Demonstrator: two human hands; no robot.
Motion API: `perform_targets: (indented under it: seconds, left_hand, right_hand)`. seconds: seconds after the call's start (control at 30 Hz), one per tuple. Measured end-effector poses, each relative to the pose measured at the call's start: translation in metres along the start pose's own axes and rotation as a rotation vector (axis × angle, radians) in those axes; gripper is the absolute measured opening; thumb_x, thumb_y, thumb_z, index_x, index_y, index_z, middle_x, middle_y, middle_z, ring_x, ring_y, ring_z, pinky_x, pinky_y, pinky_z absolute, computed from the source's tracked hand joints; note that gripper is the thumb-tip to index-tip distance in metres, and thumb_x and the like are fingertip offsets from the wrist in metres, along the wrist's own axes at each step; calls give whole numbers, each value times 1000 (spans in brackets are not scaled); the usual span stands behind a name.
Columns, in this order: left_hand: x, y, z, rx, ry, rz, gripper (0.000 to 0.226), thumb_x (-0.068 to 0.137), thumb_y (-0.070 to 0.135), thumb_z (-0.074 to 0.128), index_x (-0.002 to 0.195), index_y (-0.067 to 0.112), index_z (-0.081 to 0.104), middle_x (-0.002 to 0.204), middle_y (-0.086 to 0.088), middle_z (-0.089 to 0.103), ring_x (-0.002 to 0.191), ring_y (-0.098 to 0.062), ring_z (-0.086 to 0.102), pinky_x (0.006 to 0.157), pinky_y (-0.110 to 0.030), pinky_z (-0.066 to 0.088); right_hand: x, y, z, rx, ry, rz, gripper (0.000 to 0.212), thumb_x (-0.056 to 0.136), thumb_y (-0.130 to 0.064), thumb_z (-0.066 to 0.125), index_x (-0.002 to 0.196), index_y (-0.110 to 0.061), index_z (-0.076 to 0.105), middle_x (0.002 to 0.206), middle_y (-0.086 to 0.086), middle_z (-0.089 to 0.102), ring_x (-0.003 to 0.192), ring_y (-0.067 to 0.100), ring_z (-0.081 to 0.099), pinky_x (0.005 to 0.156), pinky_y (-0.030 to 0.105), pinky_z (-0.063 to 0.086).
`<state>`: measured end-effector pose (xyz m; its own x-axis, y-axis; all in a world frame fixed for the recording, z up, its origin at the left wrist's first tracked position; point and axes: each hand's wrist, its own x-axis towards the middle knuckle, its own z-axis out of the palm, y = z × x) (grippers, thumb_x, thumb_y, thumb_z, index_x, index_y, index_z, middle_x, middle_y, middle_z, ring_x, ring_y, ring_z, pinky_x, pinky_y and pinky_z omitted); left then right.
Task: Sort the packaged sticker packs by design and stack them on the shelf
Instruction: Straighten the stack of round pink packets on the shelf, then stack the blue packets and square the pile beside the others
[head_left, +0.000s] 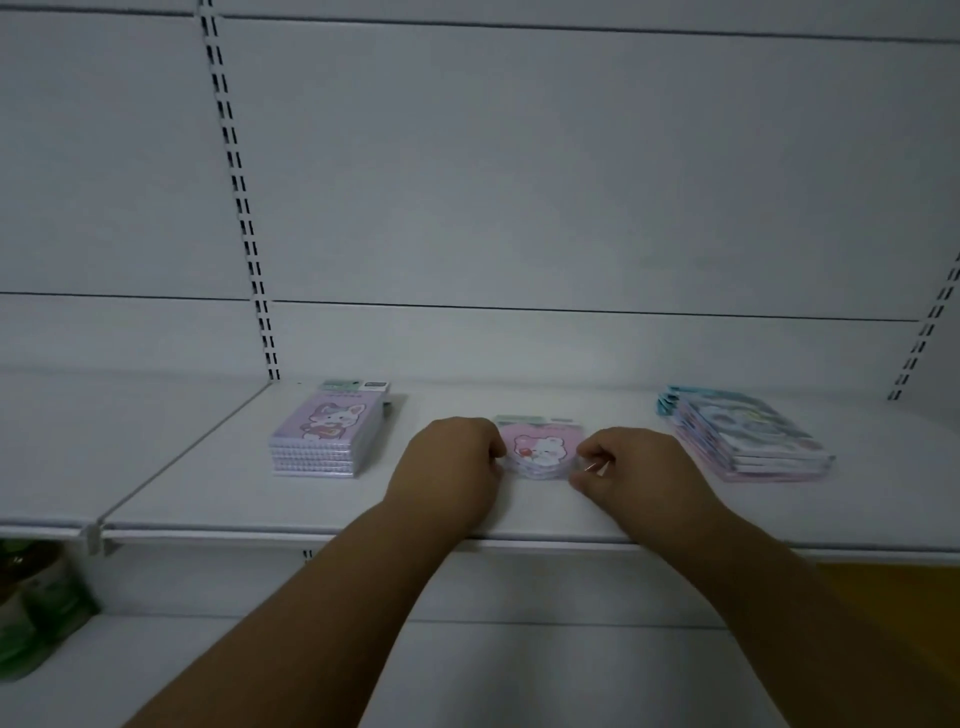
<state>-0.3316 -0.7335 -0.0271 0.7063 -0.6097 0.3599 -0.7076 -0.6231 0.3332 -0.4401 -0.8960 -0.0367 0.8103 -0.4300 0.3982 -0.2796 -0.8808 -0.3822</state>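
Both curled tight round the pink pack stack (540, 451) mid-shelf (467, 512): left hand (451, 462) at its 9 o'clock, right hand (631, 467) at 3. Purple stack (324, 434) further toward 9, blue stack (750, 434) toward 3.

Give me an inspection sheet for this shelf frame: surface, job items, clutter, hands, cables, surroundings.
Surface: white shelf, bare between piles.
Job items: three piles, set apart. Purple stack on the left, squared up. Pink stack in the middle, between the hands. Blue stack on the right, fanned and skewed.
Clutter: nothing seen.
Hands: left hand and right hand each have a grip on one side of the pink stack.
Cables: nothing seen.
Surroundings: white back panel with slotted upright; green packages on the lower shelf at left.
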Motion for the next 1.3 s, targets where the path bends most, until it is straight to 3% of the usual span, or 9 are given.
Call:
perform_targets:
  seconds: [0.2, 0.3, 0.67, 0.93, 1.07, 1.3]
  left_hand:
    - [-15, -22, -12, 19, 7, -11, 23, 94, 25, 57, 113, 25, 68, 108, 3, 70, 99, -15, 62, 89, -28, 50]
    - [-15, -25, -15, 23, -4, 6, 22, 94, 27, 57, 113, 25, 68, 108, 3, 70, 99, -15, 62, 89, -29, 51]
    - [-16, -30, -14, 26, 5, 73, 20, 94, 24, 55, 108, 22, 69, 105, 0, 70, 95, -18, 62, 85, -30, 51]
    - [-22, -26, -24, 70, 79, 103, 20, 93, 28, 54, 107, 19, 66, 98, 0, 69, 87, -17, 61, 81, -30, 53]
    - [-30, -6, -26, 18, 163, 228, 20, 94, 32, 52, 102, 21, 66, 97, 3, 67, 87, -15, 59, 80, -29, 51]
    - [-16, 75, -4, -146, 66, 316, 19, 94, 33, 55, 104, 23, 66, 98, 5, 66, 91, -12, 59, 82, -25, 48]
  right_hand:
    - [-5, -20, 9, 25, 5, -59, 24, 85, -35, 69, 105, -21, 71, 93, -6, 68, 75, 4, 51, 70, 19, 37]
    - [-8, -22, 7, 1, 2, -56, 20, 84, -37, 68, 97, -22, 72, 81, -13, 59, 68, 2, 48, 61, 10, 30]
    - [-8, -26, 4, 43, -28, 13, 14, 83, -33, 71, 92, -22, 72, 74, -17, 58, 68, -1, 53, 61, 10, 37]
    - [-13, -27, -4, 54, 66, 40, 19, 83, -36, 72, 97, -24, 68, 84, -10, 55, 71, -1, 50, 65, 13, 36]
    - [-17, -17, -24, 80, 161, 66, 11, 84, -31, 71, 93, -23, 70, 80, -12, 61, 71, 2, 53, 71, 21, 43]
    - [-23, 56, -87, 82, 249, 152, 3, 84, -24, 70, 85, -21, 72, 79, -7, 67, 71, 4, 58, 64, 18, 41]
